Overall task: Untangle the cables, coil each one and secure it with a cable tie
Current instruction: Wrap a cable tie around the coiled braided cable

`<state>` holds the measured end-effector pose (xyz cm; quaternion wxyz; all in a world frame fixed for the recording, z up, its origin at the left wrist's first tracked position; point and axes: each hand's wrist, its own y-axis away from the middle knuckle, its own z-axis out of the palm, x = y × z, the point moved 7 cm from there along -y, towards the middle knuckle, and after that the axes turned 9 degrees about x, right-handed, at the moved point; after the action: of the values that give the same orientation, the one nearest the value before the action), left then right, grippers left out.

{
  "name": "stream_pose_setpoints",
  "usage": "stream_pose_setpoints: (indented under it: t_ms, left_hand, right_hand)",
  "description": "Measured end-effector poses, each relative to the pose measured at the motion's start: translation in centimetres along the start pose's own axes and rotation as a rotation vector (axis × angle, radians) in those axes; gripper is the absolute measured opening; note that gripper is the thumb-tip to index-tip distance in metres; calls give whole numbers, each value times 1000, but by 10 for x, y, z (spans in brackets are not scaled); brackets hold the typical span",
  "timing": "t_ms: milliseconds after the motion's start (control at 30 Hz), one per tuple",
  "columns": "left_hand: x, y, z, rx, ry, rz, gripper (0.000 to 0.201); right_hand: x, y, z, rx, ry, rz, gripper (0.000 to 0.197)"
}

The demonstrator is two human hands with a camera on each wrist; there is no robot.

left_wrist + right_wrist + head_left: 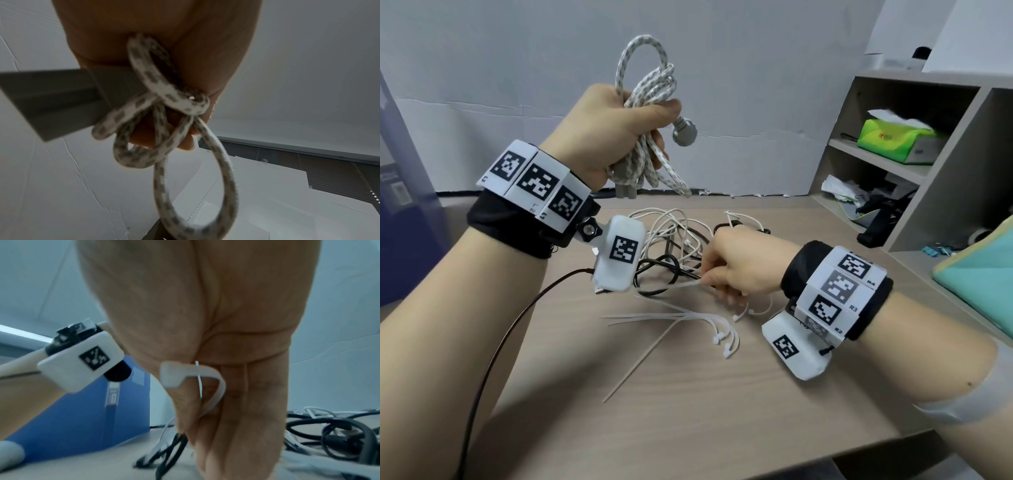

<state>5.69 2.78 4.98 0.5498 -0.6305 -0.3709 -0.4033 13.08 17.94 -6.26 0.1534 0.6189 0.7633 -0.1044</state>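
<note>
Head view: the left hand (599,137) is raised, fist clamped around a coiled white braided cable with grey flecks (650,102). Lower down, the right hand (739,263) pinches a thin white plastic cable tie (685,285) just above the wood-grain worktop (688,394). More white ties (688,320) lie beneath it; tangled white and black cables (671,240) sit between the hands.

Office or lab workstation. Evidence: wood-laminate bench (688,394) against a plain white partition (756,85), grey open shelving unit (945,192) holding a green tissue box (893,140) and loose clutter.
</note>
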Motion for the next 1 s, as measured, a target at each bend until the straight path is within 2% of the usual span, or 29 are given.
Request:
stream_pose_setpoints:
  t_ms: [233,400,533,667,733,833,1000]
  left_hand:
    - [-2,7,9,-62,-10,-24,29]
    - [-15,1,12,-87,-12,-43,24]
    - [-32,-3,15,-128,1,-126,17]
    - [-42,-6,16,-152,-4,-146,12]
    - [-45,-10,10,-127,0,-156,16]
    - [-46,-15,-1,-103,-3,-152,24]
    - [-46,-16,2,-138,-3,-86,6]
  right_hand:
    - [12,-11,-48,227,-166,64,19]
    - [21,-29,-64,295,-389,69,17]
    - [14,-49,-65,353,-626,33,17]
    - [0,-74,-60,368,-792,-29,14]
    - [-1,-85,-58,360,-860,-49,15]
    - [-4,-97,-54,260,-966,-79,16]
    - [-11,-104,-42,55,-1037,-92,14]
